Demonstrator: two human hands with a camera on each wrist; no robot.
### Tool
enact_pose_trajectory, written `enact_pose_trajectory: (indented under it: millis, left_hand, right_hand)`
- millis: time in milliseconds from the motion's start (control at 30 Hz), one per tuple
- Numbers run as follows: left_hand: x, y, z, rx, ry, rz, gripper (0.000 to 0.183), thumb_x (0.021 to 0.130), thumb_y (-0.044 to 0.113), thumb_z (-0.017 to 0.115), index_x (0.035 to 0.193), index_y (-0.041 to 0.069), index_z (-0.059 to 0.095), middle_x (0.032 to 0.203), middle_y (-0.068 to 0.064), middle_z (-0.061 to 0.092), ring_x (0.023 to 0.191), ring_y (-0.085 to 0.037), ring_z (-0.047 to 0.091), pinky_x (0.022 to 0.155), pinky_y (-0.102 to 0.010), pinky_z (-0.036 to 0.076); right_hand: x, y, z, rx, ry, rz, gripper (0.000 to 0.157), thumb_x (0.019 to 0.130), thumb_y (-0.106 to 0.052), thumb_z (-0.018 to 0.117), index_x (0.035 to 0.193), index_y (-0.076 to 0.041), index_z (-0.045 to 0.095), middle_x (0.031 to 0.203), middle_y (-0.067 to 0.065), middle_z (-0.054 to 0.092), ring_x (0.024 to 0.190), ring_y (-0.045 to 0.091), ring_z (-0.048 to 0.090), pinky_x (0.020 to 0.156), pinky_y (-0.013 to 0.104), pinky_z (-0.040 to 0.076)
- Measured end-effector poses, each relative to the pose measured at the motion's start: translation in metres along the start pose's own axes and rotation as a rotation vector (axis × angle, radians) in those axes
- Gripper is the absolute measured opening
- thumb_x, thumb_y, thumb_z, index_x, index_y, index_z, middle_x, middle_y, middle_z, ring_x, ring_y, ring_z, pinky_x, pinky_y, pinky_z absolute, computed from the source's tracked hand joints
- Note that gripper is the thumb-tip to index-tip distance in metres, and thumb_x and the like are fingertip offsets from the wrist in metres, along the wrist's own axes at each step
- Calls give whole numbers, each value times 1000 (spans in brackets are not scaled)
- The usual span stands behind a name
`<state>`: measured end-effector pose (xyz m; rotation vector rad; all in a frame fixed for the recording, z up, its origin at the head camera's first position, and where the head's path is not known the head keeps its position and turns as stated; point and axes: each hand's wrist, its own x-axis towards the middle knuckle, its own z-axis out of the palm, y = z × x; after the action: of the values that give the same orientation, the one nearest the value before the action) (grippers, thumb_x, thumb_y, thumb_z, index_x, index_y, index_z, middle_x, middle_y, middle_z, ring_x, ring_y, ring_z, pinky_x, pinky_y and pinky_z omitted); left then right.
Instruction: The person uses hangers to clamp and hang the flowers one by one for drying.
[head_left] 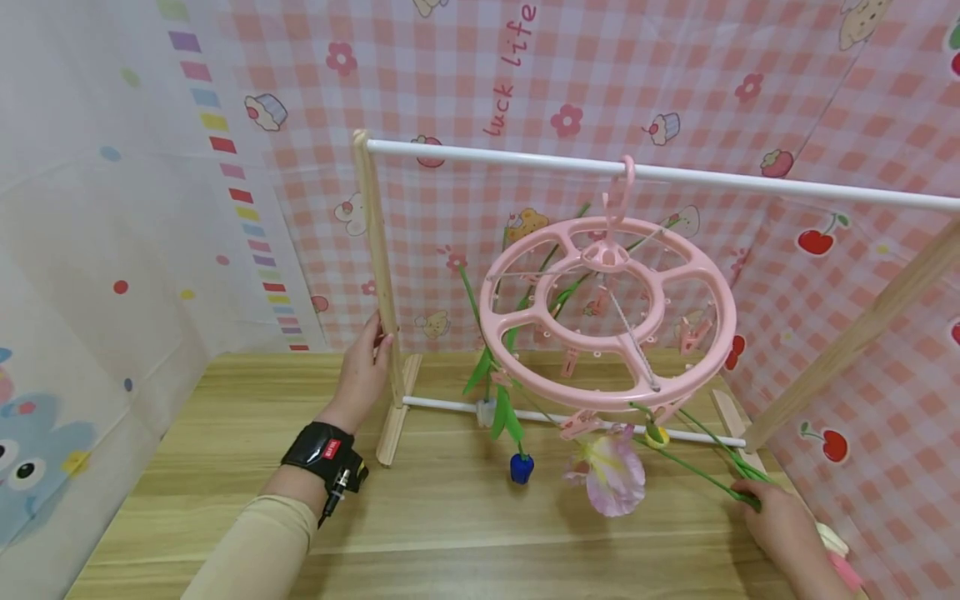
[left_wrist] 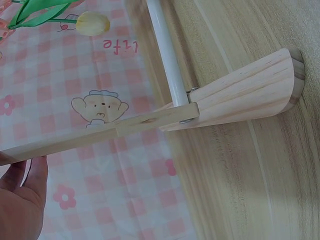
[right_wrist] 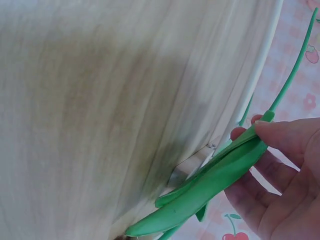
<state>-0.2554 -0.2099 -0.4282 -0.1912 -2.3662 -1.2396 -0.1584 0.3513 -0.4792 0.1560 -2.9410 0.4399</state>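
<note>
At the left wooden post [head_left: 380,275] of a stand, my left hand [head_left: 358,371] grips with thumb and fingers; the left wrist view shows the fingertips against the post's edge, some hidden behind it. Low on the right, my right hand [head_left: 783,521] holds an artificial flower by its green stem. Thumb and fingers pinch the stem by long green leaves [right_wrist: 215,185] in the right wrist view; its flower head cannot be made out. A round pink clip hanger [head_left: 607,396] hooks over the white top bar [head_left: 510,158]. Below it hang a blue tulip [head_left: 521,468] and a pink-purple flower [head_left: 615,475].
A yellow bud [head_left: 657,436] and a whitish tulip [left_wrist: 93,23] also hang there. Pink clips [head_left: 570,361] dangle from the rings. A lower white bar [head_left: 442,404] joins the wooden feet [left_wrist: 250,90]. Something white and pink [head_left: 836,550] lies beside the right forearm, by the checked cloth.
</note>
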Motion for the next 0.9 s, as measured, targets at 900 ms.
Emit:
enact_pose_trajectory:
  millis: [900]
  left_hand:
    - [0, -1, 0, 13, 15, 44, 40, 99, 10, 43, 139, 6, 37, 120, -20, 55, 110, -31, 51, 86, -46, 49]
  right_hand:
    - [-1, -34, -18, 147, 95, -47, 20, 84, -5, 63, 103, 0, 66, 87, 17, 66, 81, 34, 59, 66, 53, 48]
